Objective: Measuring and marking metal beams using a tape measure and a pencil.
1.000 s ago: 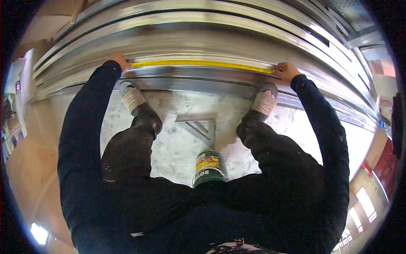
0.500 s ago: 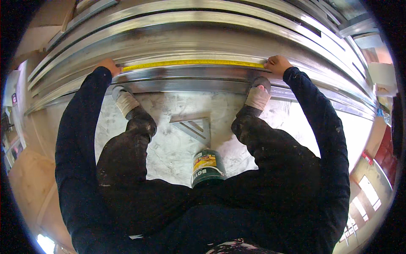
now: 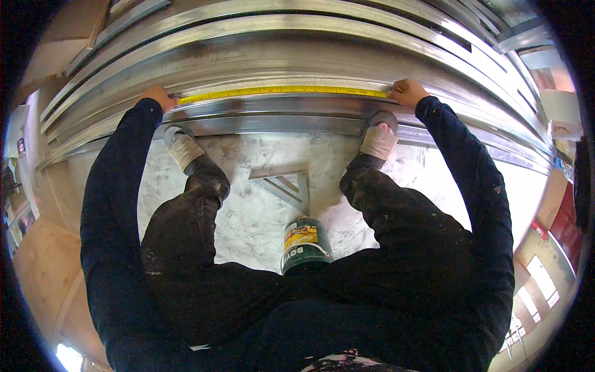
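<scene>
A yellow tape measure (image 3: 284,90) is stretched out along the long metal profiles (image 3: 273,106) in front of me. My left hand (image 3: 159,98) is closed at the tape's left end, against the metal. At its right end my right hand (image 3: 408,94) grips the tape with curled fingers. The tape's case cannot be made out in either hand. Both arms reach forward, wide apart, over my knees.
Further long metal profiles (image 3: 260,23) lie parallel beyond the tape. Between my feet, a metal triangle (image 3: 282,189) rests on the pale, stained floor (image 3: 248,217). Nearer stands a green bucket (image 3: 305,245). My shoes (image 3: 379,133) touch or nearly touch the closest profile.
The tape's right part and my right hand have shifted very slightly up and to the right. My left hand stays in place.
</scene>
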